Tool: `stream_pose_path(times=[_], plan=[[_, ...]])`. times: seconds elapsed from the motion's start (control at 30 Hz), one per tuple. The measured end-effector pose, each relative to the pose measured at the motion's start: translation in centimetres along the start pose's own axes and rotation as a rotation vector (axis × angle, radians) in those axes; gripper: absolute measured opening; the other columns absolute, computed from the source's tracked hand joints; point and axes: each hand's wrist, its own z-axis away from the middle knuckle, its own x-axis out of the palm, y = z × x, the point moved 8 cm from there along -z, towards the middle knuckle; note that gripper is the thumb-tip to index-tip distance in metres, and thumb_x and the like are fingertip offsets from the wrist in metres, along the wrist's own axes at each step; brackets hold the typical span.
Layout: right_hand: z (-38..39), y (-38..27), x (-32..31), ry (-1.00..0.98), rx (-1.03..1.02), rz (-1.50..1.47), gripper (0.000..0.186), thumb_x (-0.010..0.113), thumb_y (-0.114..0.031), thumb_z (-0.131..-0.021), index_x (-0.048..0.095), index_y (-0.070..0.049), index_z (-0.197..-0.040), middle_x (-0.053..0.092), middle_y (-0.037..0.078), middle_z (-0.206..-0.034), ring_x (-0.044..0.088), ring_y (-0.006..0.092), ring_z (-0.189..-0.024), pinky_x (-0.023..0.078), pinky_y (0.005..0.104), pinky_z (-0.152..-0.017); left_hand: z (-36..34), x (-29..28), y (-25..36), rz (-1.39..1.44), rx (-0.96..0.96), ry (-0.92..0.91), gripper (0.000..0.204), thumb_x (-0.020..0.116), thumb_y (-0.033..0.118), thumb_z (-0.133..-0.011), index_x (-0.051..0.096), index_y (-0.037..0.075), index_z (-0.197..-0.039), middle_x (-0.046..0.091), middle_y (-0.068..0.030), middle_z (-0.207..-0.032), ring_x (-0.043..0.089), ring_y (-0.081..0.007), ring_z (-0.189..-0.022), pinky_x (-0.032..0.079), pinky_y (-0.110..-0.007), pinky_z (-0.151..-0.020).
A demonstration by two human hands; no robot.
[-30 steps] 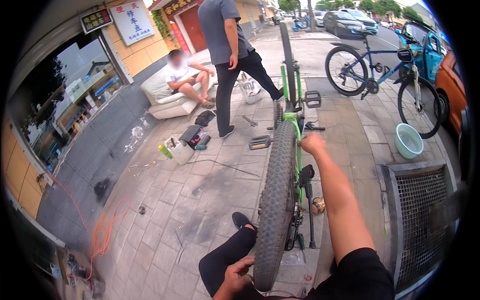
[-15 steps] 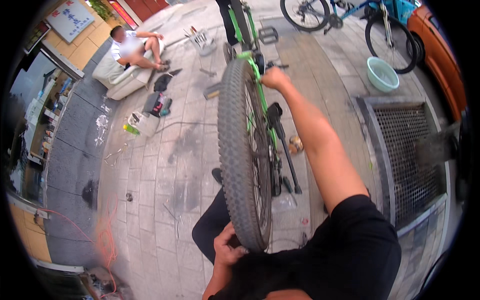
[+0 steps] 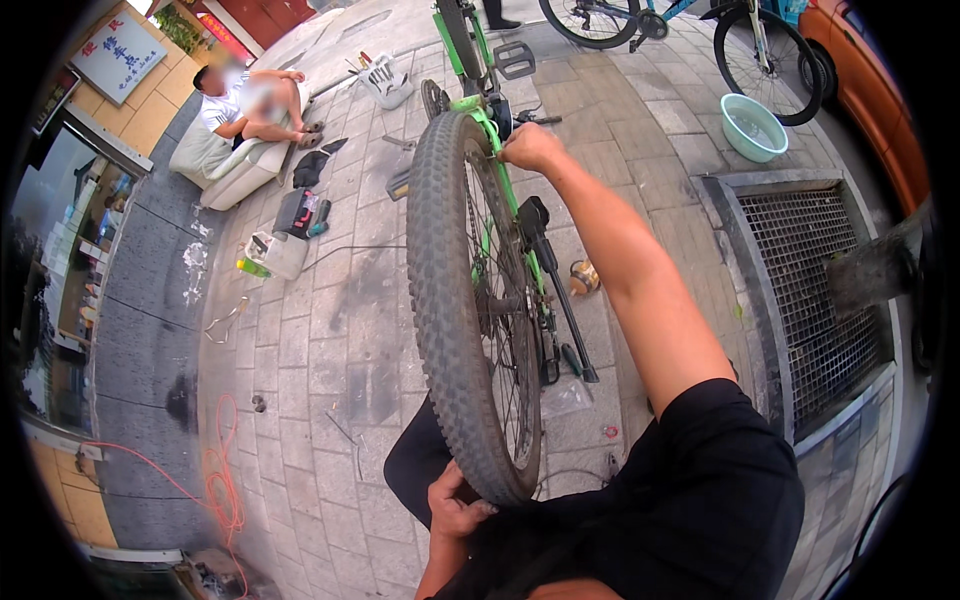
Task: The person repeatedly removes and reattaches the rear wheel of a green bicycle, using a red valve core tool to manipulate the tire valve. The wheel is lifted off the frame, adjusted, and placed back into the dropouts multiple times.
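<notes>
Two hands worked one knobby bike wheel (image 3: 470, 300), upright in the green frame (image 3: 490, 130) straight ahead of the person. Left hand (image 3: 455, 505) curled shut on the tyre's near bottom edge; right hand (image 3: 530, 148) pinched closed at the far rim by the frame. Wheel likely stiff, fairly heavy, grippy tread; best held at tyre edge.

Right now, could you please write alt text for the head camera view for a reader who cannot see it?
A person holds an upturned green bicycle's knobby wheel, left hand on the tyre's near edge and right hand at the green frame. Around it lie a paved pavement, a green basin, a metal grate and a seated person.
</notes>
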Motion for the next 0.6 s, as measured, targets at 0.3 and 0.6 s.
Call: stream_pose_path(times=[0.3, 0.6], plan=[[0.2, -0.4, -0.6, -0.040, 0.059, 0.011, 0.040, 0.083, -0.040, -0.077, 0.082, -0.015, -0.108, 0.077, 0.013, -0.117, 0.072, 0.0306, -0.112, 0.055, 0.0412, -0.099, 1.9, -1.4, -3.0, -0.109, -0.088, -0.013, 0.074, 0.096, 0.034, -0.076, 0.068, -0.008, -0.130, 0.064, -0.0185, -0.138, 0.059, -0.0297, -0.130, 0.040, -0.040, -0.113], [-1.1, 0.2, 0.3, -0.116, 0.069, -0.024, 0.045, 0.084, -0.037, -0.076, 0.080, -0.011, -0.113, 0.075, 0.016, -0.124, 0.070, 0.0334, -0.118, 0.054, 0.0425, -0.100, 2.2, -1.5, -0.6, -0.092, -0.002, -0.033, 0.061, 0.096, 0.022, -0.073, 0.072, -0.006, -0.122, 0.067, -0.0182, -0.132, 0.061, -0.0302, -0.127, 0.043, -0.041, -0.111]])
